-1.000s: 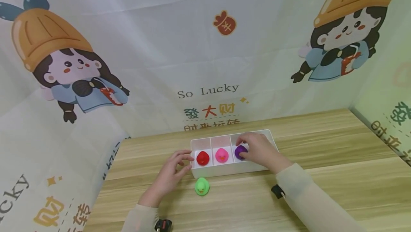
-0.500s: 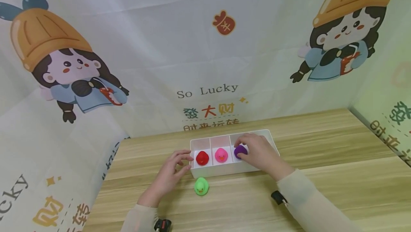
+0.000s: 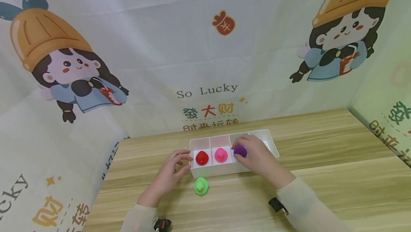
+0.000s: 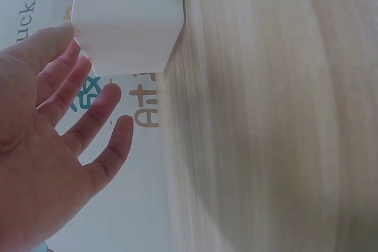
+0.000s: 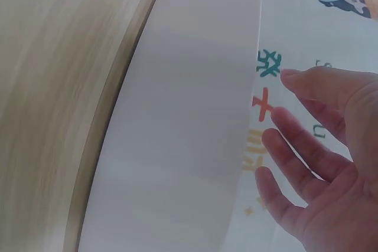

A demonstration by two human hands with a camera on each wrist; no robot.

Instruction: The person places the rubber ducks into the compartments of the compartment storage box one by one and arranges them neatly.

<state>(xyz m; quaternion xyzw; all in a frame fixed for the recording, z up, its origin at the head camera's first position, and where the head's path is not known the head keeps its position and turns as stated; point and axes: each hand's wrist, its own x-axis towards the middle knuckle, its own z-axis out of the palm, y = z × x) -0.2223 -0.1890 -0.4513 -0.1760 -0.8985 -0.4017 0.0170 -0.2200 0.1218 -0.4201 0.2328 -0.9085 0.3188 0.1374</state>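
A white box (image 3: 221, 169) with several compartments stands on the table. The red toy duck (image 3: 202, 158) sits in its leftmost compartment, the pink toy duck (image 3: 221, 155) in the second and the purple one (image 3: 240, 151) in the third. Over the purple duck is my right hand (image 3: 257, 155), which partly hides it. The right wrist view shows that hand's fingers (image 5: 295, 175) loosely bent, with nothing between them and thumb. My left hand (image 3: 170, 173) is at the box's left end, fingers spread and holding nothing; whether it touches is unclear. A green toy duck (image 3: 201, 186) sits in front of the box.
The wooden table (image 3: 321, 146) extends to both sides of the box. Behind it hangs a printed cloth backdrop (image 3: 154, 46), with further cloth at left and right. Part of the rightmost compartment (image 3: 266, 143) shows beyond the right hand.
My right hand has shifted slightly left over the purple duck, and more of the rightmost compartment shows. The left hand and the other ducks have stayed put.
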